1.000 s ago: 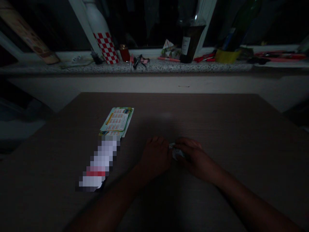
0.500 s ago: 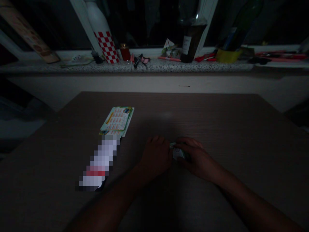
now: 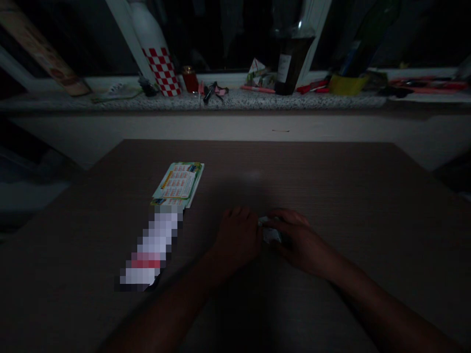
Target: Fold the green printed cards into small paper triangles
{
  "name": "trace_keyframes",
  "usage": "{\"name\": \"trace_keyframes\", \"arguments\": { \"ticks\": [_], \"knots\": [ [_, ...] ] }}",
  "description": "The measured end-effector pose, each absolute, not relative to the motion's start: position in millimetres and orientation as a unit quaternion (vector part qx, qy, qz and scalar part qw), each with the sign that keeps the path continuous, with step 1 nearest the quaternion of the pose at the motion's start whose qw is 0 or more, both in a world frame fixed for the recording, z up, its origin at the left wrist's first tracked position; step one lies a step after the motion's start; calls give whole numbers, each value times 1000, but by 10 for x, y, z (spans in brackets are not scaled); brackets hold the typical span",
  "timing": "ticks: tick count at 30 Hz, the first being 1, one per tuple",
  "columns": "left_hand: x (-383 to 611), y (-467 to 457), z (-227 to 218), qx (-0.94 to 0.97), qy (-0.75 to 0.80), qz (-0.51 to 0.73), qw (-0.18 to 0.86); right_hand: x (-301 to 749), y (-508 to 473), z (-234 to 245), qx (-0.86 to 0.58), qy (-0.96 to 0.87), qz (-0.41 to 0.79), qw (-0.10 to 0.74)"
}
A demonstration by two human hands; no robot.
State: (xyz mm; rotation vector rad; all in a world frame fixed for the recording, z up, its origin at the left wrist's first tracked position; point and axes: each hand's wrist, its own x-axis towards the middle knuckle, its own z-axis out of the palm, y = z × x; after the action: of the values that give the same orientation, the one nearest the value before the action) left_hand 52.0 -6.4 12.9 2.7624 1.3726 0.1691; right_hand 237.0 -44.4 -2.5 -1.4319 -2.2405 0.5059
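Close together over the table, both my hands are at a small pale printed card (image 3: 271, 234), which they largely cover. My left hand (image 3: 238, 238) is closed, its knuckles up and its thumb side against the card's left edge. From the right, my right hand (image 3: 300, 240) curls its fingers around the card, thumb low and index finger across the top. The card's far parts are hidden and its print is too dark to read. To the left lies a stack of printed calendar cards (image 3: 178, 181), green at the edges.
A blurred-out whitish object (image 3: 150, 250) lies just nearer than the stack on the brown table (image 3: 349, 186). Along the stone windowsill (image 3: 235, 103) stand a red-and-white checkered bottle (image 3: 164, 68), a small red jar (image 3: 190, 79), a dark labelled cup (image 3: 289, 68) and a yellow container (image 3: 346, 84).
Both hands keep nearly the same place. The card between them shows a slightly paler, differently tilted face. Nothing else has visibly moved.
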Motion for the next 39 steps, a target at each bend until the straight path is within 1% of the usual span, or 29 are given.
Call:
{"name": "trace_keyframes", "arguments": {
  "ticks": [14,28,33,39],
  "knots": [
    [530,-85,117,888,456,56,29,2325,-453,43,-535,-808,161,190],
    [511,-145,129,869,487,69,54,2332,-453,42,-531,-809,166,191],
    [539,-122,141,857,508,57,63,2345,-452,28,-531,-810,168,185],
    [546,-65,175,856,510,41,78,2353,-451,11,-524,-813,160,196]
  ]
}}
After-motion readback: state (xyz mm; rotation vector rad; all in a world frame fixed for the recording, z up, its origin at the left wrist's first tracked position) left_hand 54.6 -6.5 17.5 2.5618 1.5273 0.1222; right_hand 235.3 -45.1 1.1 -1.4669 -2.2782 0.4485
